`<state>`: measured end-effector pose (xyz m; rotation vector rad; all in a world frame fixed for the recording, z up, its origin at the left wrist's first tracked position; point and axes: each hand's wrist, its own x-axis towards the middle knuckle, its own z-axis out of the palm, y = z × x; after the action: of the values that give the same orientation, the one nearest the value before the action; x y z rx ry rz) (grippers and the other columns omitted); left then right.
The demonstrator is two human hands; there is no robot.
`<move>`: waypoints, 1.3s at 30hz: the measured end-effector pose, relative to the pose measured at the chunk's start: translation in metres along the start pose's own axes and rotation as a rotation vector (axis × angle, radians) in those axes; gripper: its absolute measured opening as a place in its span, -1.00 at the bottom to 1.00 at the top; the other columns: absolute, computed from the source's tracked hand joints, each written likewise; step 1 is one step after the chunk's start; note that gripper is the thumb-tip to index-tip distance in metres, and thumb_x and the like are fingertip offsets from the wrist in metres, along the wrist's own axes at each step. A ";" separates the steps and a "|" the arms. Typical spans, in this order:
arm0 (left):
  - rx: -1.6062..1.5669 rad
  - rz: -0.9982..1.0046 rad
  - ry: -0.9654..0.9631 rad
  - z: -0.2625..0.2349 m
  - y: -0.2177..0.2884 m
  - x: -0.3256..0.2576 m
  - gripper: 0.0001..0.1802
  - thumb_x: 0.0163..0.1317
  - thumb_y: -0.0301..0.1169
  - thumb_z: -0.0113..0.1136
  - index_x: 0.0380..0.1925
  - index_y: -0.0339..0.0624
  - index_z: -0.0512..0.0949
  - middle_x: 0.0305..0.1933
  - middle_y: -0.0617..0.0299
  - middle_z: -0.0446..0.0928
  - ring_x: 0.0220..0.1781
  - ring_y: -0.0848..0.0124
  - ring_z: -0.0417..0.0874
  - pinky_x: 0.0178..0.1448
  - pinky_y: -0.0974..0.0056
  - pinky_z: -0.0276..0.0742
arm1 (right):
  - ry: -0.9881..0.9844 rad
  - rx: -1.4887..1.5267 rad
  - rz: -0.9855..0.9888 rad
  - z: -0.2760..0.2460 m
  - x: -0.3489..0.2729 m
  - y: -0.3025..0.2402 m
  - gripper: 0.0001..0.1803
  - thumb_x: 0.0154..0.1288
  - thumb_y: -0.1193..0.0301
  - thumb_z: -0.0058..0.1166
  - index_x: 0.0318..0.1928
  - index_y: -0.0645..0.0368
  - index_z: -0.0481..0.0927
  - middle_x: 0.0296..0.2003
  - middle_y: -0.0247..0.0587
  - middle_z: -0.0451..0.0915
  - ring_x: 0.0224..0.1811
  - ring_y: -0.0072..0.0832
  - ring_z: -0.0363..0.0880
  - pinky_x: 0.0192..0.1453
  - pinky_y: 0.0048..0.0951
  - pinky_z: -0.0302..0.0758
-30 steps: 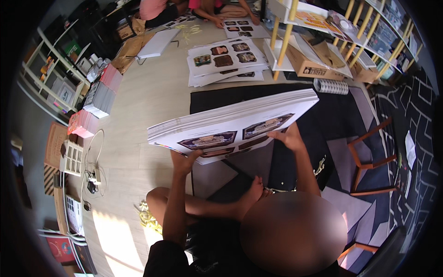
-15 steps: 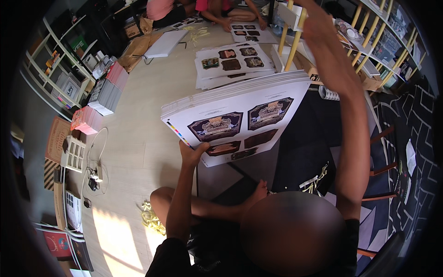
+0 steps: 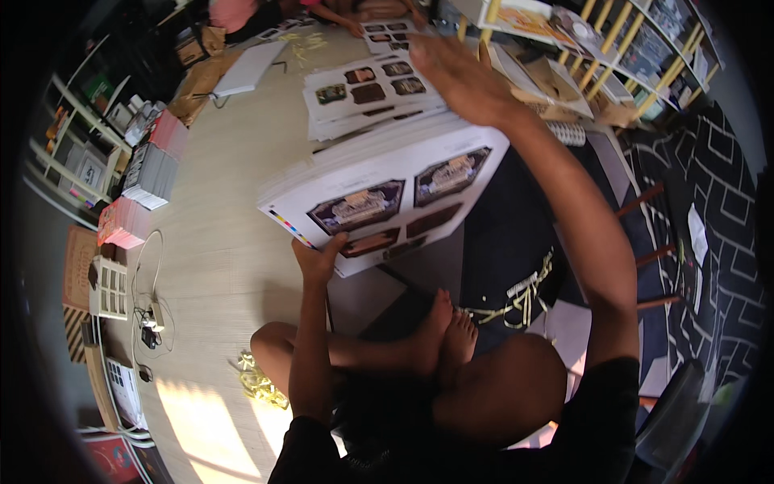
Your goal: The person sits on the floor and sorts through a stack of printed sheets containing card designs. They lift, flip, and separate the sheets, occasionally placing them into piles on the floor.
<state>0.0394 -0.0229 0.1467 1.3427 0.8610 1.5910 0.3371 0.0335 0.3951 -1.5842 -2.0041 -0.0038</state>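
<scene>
A thick stack of printed sheets [image 3: 379, 211] stands tilted in front of me, dark ornate label designs on its face and a strip of colour patches along its left side. My left hand [image 3: 317, 260] grips its lower left corner, the thumb over the front sheet. Over the top right edge is my right hand [image 3: 463, 85], fingers stretched out and flat; whether the palm touches the edge I cannot tell. Just beyond lies a looser pile of similar sheets [image 3: 363, 101] on the floor.
Another person's hand [image 3: 355, 31] touches a further sheet at the back. Yellowish strips [image 3: 528, 294] lie on the dark patterned mat, more [image 3: 260, 379] beside my left knee. A power strip with cables [image 3: 153, 316] is at left, a rack [image 3: 592, 48] at back right.
My right hand has swung down and left from high on the right to the stack's top edge. My left hand keeps its grip. The whole view has shifted slightly.
</scene>
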 end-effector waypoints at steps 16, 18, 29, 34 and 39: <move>0.012 -0.219 -0.070 -0.021 -0.053 -0.035 -0.26 0.02 -0.51 0.53 0.20 -0.40 0.37 0.12 -0.02 0.50 0.10 0.21 0.56 0.14 0.15 0.57 | -0.034 1.014 0.364 0.197 -0.209 0.133 -0.18 -0.14 0.46 0.60 0.21 0.24 0.50 0.02 -0.21 0.63 0.07 -0.43 0.57 0.21 -0.34 0.47; 0.042 -0.221 -0.013 -0.018 -0.060 -0.046 -0.27 0.03 -0.51 0.52 0.20 -0.40 0.37 0.12 -0.03 0.50 0.09 0.20 0.56 0.14 0.15 0.57 | 0.002 1.046 0.315 0.208 -0.214 0.136 -0.28 -0.15 0.51 0.59 0.12 0.23 0.57 -0.05 -0.25 0.67 -0.01 -0.48 0.60 0.12 -0.38 0.52; 0.136 -0.217 0.103 -0.015 -0.073 -0.051 -0.33 0.09 -0.50 0.46 0.18 -0.42 0.37 0.09 -0.04 0.52 0.05 0.17 0.58 0.13 0.15 0.58 | 0.169 1.159 0.440 0.225 -0.220 0.125 -0.45 -0.13 0.54 0.59 -0.05 0.22 0.63 -0.22 -0.28 0.73 -0.16 -0.55 0.66 -0.04 -0.42 0.59; 0.154 -0.190 0.090 -0.003 -0.059 -0.028 -0.36 0.12 -0.49 0.43 0.17 -0.43 0.38 0.07 -0.05 0.52 0.03 0.16 0.59 0.12 0.15 0.58 | 0.275 1.032 0.533 0.204 -0.228 0.114 -0.46 -0.13 0.47 0.61 -0.08 0.25 0.64 -0.23 -0.22 0.75 -0.17 -0.54 0.70 -0.03 -0.40 0.61; 0.248 -0.260 -0.067 0.027 -0.026 0.010 -0.44 0.07 -0.48 0.49 0.04 -0.55 0.50 0.03 -0.10 0.59 0.04 0.14 0.62 0.14 0.14 0.57 | 0.325 0.918 0.551 0.173 -0.238 0.113 -0.46 -0.09 0.35 0.62 -0.10 0.30 0.65 -0.22 -0.18 0.76 -0.16 -0.54 0.70 -0.02 -0.40 0.62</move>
<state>0.0698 -0.0040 0.1324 1.3818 1.1697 1.2633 0.3933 -0.0850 0.1084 -1.3177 -1.0056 0.7124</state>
